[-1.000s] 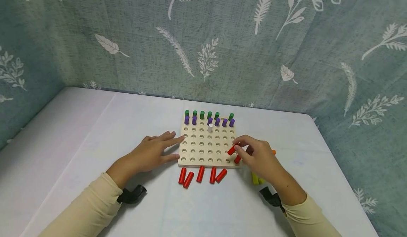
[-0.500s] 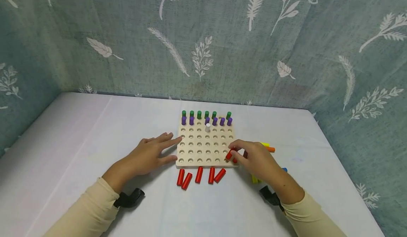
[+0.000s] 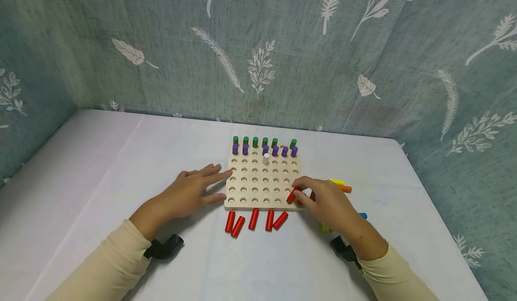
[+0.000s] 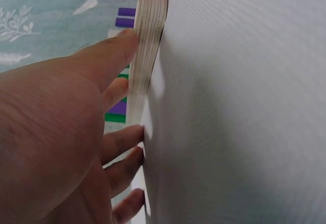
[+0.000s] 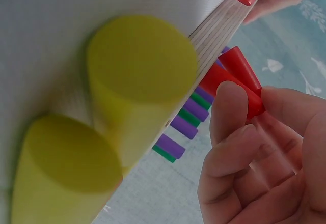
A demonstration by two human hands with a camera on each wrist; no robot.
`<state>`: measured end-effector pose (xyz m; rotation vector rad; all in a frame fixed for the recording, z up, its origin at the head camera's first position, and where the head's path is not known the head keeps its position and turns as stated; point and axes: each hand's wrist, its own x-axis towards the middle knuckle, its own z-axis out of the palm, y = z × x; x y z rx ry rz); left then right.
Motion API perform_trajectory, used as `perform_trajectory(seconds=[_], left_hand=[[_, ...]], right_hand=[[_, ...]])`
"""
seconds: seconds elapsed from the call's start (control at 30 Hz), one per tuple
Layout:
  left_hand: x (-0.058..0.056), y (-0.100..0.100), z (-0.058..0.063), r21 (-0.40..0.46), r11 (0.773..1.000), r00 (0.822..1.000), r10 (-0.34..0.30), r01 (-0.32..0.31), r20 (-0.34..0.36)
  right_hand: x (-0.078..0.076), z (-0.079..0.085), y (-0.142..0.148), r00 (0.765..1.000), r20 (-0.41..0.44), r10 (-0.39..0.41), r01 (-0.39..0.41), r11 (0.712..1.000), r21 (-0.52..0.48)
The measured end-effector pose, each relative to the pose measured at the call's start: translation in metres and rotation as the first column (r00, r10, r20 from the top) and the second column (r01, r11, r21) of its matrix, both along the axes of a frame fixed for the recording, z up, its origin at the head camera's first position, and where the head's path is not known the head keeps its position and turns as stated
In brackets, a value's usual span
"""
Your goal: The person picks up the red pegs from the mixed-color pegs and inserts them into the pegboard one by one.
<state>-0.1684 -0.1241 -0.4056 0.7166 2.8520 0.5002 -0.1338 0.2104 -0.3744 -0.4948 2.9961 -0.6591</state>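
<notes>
- Head view, live now: leaf-print backdrop (image 3: 181, 76) behind, pale surface (image 3: 258, 269) stretching out below.
- Mid-surface, flat: a wooden pegboard (image 3: 249, 194), most holes bare.
- Over at its left edge, the left hand (image 3: 191, 192): fingers spread, released, grasping nothing, thumb and forefinger up against the wood.
- Across at the near right corner, the right hand (image 3: 325, 202): pinching a red peg (image 3: 291, 197) at the fingertips.
- Key relation: red peg just left of the right palm; long axis tilted, upper end leaning right into that hand, lower end down by the near row, second hole from the right. Inside the hole or merely above it? Impossible to tell. Right hand nearer by far; left hand well apart, across the board.
- Just right of that, partly hidden behind the thumb: a second red peg (image 3: 300, 201).
- Along the near edge, lying loose: five more red pegs (image 3: 253, 219).
- Smallest of all, farther back: green pegs (image 3: 255, 142), purple pegs (image 3: 245, 149), one white peg (image 3: 265, 158).
</notes>
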Motion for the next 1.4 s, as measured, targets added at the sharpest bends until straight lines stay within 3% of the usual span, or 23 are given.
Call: perform_trajectory(seconds=[0.77,1.4], left_hand=[[-0.0001,0.0006,0.0059,0.001,1.0,1.0,0.011,-0.011,0.008],[-0.0024,0.0017,0.006,-0.004,1.0,0.999,0.004,-0.004,0.034]], right_hand=[[-0.0014,0.0041,0.0003,1.0,-0.022,-0.006,0.007,1.0,0.019],[0.0002,0.0022,-0.0013,0.998,-0.022,0.056,-0.056,0.998,-0.004]])
